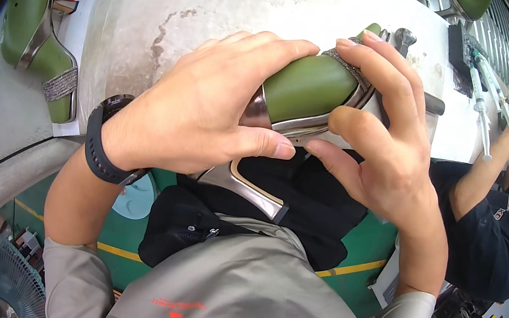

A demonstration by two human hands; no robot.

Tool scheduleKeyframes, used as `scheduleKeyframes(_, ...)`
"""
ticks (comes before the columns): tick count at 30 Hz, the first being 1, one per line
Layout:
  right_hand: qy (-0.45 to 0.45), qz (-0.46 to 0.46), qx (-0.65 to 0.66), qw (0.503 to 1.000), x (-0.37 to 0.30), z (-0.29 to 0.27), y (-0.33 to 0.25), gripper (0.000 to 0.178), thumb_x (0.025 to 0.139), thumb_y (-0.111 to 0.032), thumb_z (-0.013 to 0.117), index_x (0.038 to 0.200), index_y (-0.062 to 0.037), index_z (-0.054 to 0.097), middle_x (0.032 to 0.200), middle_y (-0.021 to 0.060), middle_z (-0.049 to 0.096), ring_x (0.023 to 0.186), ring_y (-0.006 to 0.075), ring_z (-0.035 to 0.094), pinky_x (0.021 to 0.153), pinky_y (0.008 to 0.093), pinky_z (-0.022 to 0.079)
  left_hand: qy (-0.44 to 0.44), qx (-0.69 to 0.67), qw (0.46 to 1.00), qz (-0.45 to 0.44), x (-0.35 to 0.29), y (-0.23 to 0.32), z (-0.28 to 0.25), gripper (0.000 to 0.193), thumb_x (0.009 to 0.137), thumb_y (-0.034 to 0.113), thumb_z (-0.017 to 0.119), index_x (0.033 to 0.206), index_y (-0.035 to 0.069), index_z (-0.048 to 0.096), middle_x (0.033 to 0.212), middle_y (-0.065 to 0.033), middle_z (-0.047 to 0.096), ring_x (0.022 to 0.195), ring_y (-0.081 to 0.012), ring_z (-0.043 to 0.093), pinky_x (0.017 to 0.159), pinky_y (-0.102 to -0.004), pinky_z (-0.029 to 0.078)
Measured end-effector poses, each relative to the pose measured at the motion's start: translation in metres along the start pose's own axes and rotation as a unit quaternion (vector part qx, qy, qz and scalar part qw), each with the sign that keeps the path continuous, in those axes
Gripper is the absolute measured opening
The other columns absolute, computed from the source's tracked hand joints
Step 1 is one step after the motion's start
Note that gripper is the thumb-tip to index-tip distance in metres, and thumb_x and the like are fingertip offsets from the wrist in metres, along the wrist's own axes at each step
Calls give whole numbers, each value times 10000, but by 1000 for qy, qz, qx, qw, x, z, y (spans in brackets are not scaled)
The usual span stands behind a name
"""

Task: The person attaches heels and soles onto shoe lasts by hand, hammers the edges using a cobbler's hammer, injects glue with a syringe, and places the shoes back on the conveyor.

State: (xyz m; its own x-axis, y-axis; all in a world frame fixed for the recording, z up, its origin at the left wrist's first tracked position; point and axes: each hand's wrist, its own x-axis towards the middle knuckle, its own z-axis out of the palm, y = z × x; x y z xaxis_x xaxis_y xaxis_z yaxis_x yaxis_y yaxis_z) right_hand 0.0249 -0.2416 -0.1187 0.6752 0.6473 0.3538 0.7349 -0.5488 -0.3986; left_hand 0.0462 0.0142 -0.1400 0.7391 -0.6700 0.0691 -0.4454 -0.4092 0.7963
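Our left hand point(201, 99) clamps the metallic high-heeled sandal point(260, 110) from nine o'clock, our right hand point(389, 129) from three; it lies between them around its green shoe last point(310, 89), toe toward one o'clock.

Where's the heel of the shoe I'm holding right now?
In the head view, the metallic heel is just below the picture's middle, below your left hand, slanting down to the right against the black cloth.
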Motion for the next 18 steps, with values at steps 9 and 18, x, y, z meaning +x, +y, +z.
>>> scheduleKeyframes(9, 40, 10, 21, 999, -1, 9, -3, 279, 674, -38, 843, 866, -23, 641, 1407, 287, 593, 1355, 523, 541, 1084, 564, 494, 65, 37, 997, -32, 5, 12, 14, 706, 738, 155, 860, 1356, -19, 567, 1188, -183, 652, 1068, -379, 642, 944, -443, 521)
scheduleKeyframes(18, 157, 183, -2, 970, -38, -15, 29, 396, 833, 64, 655, 1222, -10, 677, 1384, 245, 632, 1191, 396, 662, 1017, 433, 527, 99, 96, 990, -30, 7, 15, 18, 622, 764, 261, 885, 1249, -17, 613, 1086, -200, 680, 1011, -382, 664, 919, -440, 524)
